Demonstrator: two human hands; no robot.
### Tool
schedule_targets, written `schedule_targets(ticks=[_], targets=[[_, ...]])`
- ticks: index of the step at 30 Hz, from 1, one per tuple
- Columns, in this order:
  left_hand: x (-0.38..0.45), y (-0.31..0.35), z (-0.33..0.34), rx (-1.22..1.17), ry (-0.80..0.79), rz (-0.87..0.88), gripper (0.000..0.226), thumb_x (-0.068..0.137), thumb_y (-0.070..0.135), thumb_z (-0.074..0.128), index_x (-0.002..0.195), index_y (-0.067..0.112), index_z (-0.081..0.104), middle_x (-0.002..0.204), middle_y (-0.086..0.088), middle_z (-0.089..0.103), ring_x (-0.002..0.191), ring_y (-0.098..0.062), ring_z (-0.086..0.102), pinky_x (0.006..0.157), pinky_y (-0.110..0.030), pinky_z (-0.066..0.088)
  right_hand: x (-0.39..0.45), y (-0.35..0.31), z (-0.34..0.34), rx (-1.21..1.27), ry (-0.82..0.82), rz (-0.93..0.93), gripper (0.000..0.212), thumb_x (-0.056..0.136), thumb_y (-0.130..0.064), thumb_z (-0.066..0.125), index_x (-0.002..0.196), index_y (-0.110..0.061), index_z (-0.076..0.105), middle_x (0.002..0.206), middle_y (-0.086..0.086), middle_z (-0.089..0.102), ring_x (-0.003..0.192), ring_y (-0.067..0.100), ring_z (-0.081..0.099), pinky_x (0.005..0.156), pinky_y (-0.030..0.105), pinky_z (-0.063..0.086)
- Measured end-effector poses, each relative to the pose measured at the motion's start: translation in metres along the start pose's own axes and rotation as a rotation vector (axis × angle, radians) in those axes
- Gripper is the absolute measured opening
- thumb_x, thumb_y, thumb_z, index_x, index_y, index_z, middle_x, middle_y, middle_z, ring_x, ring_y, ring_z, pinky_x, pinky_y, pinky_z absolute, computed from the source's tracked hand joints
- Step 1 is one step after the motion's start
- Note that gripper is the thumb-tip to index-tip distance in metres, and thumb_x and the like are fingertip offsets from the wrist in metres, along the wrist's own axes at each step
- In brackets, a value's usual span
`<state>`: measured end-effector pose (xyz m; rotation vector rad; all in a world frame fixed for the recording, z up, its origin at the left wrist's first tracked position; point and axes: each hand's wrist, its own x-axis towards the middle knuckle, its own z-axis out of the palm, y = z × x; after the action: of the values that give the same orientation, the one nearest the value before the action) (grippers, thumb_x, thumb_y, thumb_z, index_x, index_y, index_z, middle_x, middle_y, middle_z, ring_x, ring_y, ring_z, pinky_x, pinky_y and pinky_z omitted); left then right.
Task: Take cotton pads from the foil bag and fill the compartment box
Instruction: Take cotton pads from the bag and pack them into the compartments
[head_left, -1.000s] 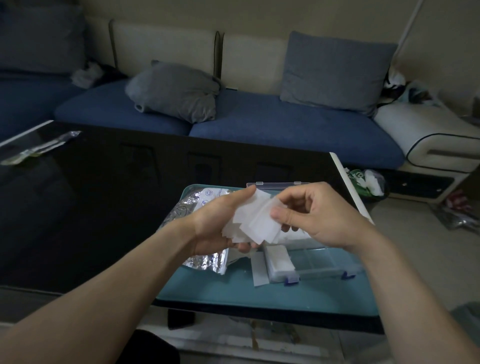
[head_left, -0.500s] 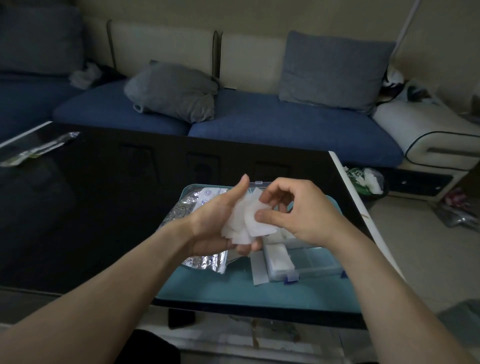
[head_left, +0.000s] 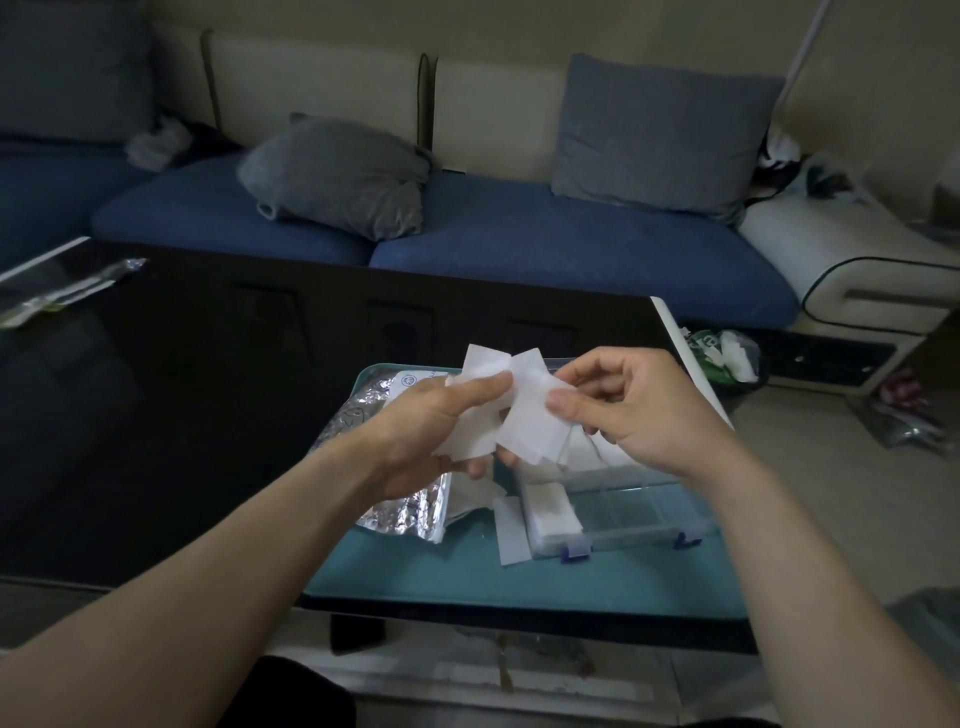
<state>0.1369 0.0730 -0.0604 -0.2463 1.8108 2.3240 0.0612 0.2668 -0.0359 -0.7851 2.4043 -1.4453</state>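
Head view: both hands are raised above the box (head_left: 644, 514), which lies on a teal mat (head_left: 519, 582) at the near corner of the dark table (head_left: 182, 415). The left hand (head_left: 431, 431) grips a loose bunch of white pads (head_left: 483, 374), thumb pressed flat across their top and fingers curled beneath. The right hand (head_left: 639, 410) pinches one pad (head_left: 530, 426) between thumb and fingers; this pad overlaps the right edge of the bunch, so the two hands almost meet above the box's left end. The box's leftmost compartment is packed with a pad stack (head_left: 553, 512), while the compartment to its right looks clear-walled, and I cannot tell what it holds. Blue clips (head_left: 574, 552) sit on the box's near edge. The foil bag (head_left: 400, 499) lies just left of the box, mostly under the left forearm, its near end crumpled. A strip (head_left: 511, 530) of white material lies flat on the mat, touching the box's left side, between box and bag. Beyond the table stands a blue sofa (head_left: 519, 239) with grey cushions (head_left: 337, 176).
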Motion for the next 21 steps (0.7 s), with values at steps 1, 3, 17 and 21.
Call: schedule_targets(ticks=[1,3,17,21], targets=[[0.001,-0.001,0.001,0.009,0.045,0.010,0.037,0.094,0.027,0.061,0.119,0.000,0.062,0.092,-0.016,0.064,0.062,-0.024,0.060,0.040,-0.025,0.039,-0.001,0.000,0.001,-0.007,0.012,0.010,0.012,0.084,-0.023,0.080,0.092,-0.024,0.072,0.073,-0.008,0.074,0.058,0.001,0.062,0.057,0.017,0.043],[0.003,-0.003,0.002,0.009,0.135,0.028,0.039,0.094,0.020,0.062,0.123,-0.006,0.058,0.092,-0.019,0.063,0.061,-0.025,0.062,0.039,-0.024,0.039,-0.001,-0.002,0.001,0.010,0.065,0.024,0.010,0.085,-0.023,0.080,0.091,-0.023,0.072,0.070,-0.008,0.074,0.057,0.001,0.062,0.058,0.018,0.043],[-0.001,-0.002,0.009,-0.076,-0.054,-0.001,0.028,0.099,0.025,0.050,0.111,0.003,0.062,0.095,-0.014,0.067,0.075,-0.027,0.064,0.052,-0.028,0.046,0.006,-0.007,0.017,0.424,0.305,0.245,0.014,0.085,-0.021,0.079,0.097,-0.021,0.071,0.094,-0.002,0.076,0.086,0.015,0.072,0.070,0.030,0.051],[-0.004,0.004,0.001,-0.340,-0.209,-0.155,0.057,0.098,0.047,0.037,0.116,-0.003,0.057,0.101,-0.024,0.063,0.083,-0.041,0.066,0.056,-0.036,0.057,0.004,-0.009,0.002,0.549,0.270,0.134,0.020,0.078,-0.024,0.081,0.095,-0.020,0.071,0.081,-0.005,0.075,0.067,0.008,0.065,0.061,0.024,0.048]])
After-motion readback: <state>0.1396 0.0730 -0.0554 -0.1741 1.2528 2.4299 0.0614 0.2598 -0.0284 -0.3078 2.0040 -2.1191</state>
